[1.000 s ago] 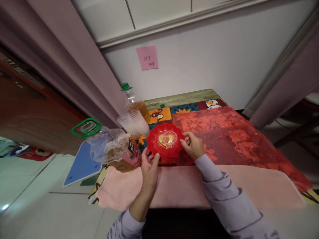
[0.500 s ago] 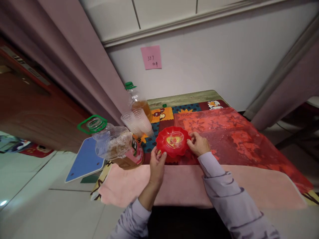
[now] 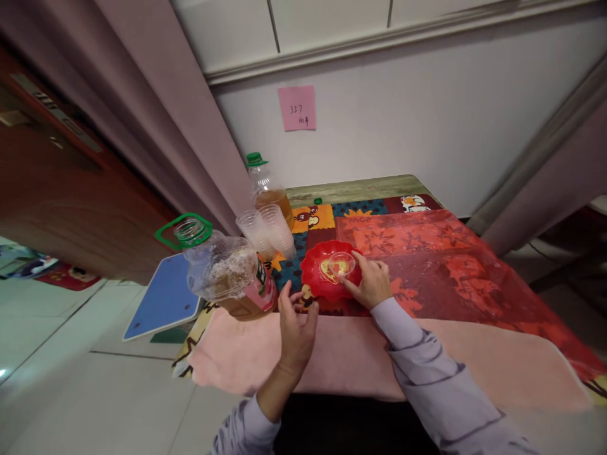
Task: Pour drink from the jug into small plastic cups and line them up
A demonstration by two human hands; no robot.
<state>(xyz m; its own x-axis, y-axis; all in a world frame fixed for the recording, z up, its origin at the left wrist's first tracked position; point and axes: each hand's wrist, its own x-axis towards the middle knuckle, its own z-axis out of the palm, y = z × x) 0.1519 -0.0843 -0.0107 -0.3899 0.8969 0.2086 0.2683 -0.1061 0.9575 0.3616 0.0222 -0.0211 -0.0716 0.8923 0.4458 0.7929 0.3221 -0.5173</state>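
Note:
A red scalloped plate (image 3: 313,277) with a yellow heart print lies on the patterned tablecloth. In it stands a small clear plastic cup (image 3: 341,263). My right hand (image 3: 372,282) reaches over the plate's right side, thumb and fingers closed around the cup. Just in front of the plate, my left hand (image 3: 296,330) is open with its fingers apart, holding nothing. To its left is a large uncapped bottle (image 3: 232,278) with a green handle ring and amber drink inside.
Two stacks of clear cups (image 3: 268,230) stand behind the large bottle, near a green-capped bottle (image 3: 272,196). A loose green cap (image 3: 317,201) lies at the back. A pink cloth (image 3: 351,357) runs along the front edge; a translucent red sheet (image 3: 427,259) covers the right side.
Both hands have let go of the plate's rim. My right hand has moved left onto the cup, while my left hand has opened and drawn slightly back toward me.

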